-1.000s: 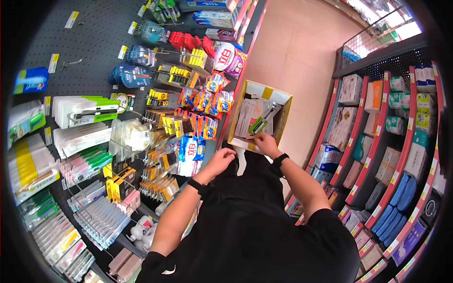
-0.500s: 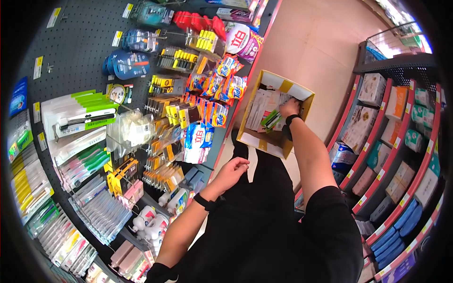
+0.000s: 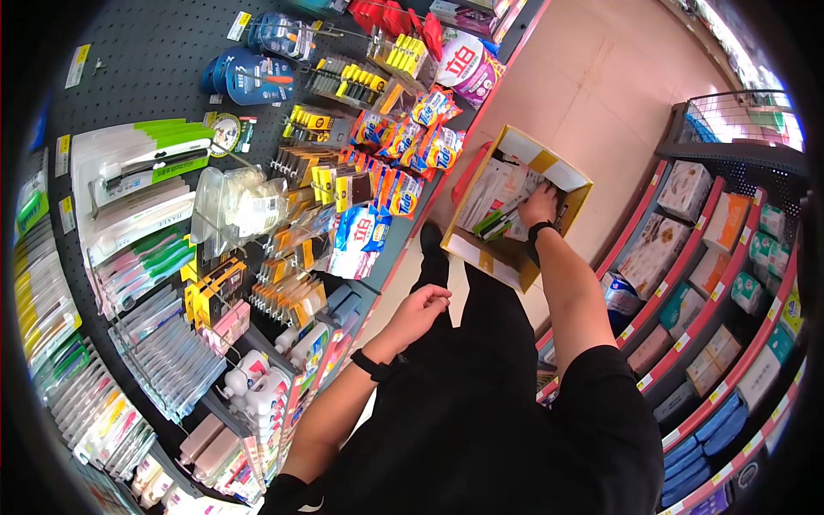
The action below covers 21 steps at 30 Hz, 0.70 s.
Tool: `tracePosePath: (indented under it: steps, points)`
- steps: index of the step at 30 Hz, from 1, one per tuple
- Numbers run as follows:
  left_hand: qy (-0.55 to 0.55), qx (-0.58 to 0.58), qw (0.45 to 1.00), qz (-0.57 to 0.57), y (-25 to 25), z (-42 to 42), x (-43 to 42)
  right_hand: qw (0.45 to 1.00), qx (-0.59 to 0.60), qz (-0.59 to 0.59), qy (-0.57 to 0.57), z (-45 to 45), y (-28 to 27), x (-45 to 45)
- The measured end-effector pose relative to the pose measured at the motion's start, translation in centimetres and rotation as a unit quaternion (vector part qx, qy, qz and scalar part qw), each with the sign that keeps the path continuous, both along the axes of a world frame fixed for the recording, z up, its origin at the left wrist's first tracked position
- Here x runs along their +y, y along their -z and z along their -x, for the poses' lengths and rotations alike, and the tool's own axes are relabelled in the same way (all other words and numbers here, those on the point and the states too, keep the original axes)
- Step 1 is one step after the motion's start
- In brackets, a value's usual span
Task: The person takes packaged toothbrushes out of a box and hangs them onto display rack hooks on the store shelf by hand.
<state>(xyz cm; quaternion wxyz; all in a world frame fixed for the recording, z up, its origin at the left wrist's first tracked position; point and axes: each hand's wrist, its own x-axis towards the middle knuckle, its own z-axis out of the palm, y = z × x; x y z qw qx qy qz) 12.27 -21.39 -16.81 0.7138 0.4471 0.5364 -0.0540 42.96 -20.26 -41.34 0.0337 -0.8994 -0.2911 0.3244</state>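
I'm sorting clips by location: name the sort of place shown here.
Probably a supermarket aisle: packaged goods hang from a pegboard, and price tags line the red-edged shelves opposite.

Tide and 立白, upper centre of the frame
"Tide" stands on the orange packets (image 3: 443, 149); "立白" on a white-and-purple bag (image 3: 470, 72) above them and a blue-and-white bag (image 3: 358, 236) below. Print on the price tags (image 3: 77, 66), upper left, is too small to read.
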Motion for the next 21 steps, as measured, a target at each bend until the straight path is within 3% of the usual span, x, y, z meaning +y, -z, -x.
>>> tracePosePath:
  steps: [3, 5, 7, 11, 12, 16, 18, 19, 21]
  points:
    - [0.004, -0.01, 1.0, -0.004, -0.1, 0.0, 0.2, 0.998, 0.044, -0.048, -0.027, 0.2, -0.7, -0.1]
    - [-0.014, -0.022, 0.999, -0.02, -0.6, -0.6, 0.3, 0.974, 0.144, -0.15, -0.088, 1.0, -2.4, -0.8]
    - [-0.012, -0.006, 0.999, -0.03, -1.6, -1.1, 0.9, 0.951, 0.16, -0.231, -0.129, 2.2, -3.0, -1.7]
    - [-0.032, -0.065, 0.992, -0.102, -2.3, -0.9, 1.8, 0.925, 0.181, -0.292, -0.16, 4.2, -10.2, -1.4]
    - [-0.032, -0.058, 0.993, -0.096, -3.1, -1.0, 2.5, 0.904, 0.186, -0.354, -0.151, 4.6, -12.8, -1.2]
    - [-0.046, -0.067, 0.976, -0.202, -2.7, -0.7, 4.4, 0.877, 0.225, -0.398, -0.148, 4.9, -24.4, 2.1]
    - [-0.057, -0.087, 0.889, -0.446, -1.8, -0.4, 5.1, 0.856, 0.383, -0.319, -0.136, 5.1, -29.7, 4.4]
    - [-0.056, -0.089, 0.887, -0.449, -2.9, -0.4, 5.5, 0.855, 0.381, -0.323, -0.137, 5.6, -32.0, 5.4]
    - [-0.018, -0.163, 0.912, -0.376, -7.1, -0.7, 7.1, 0.763, 0.515, -0.369, -0.127, 7.0, -36.0, 7.6]
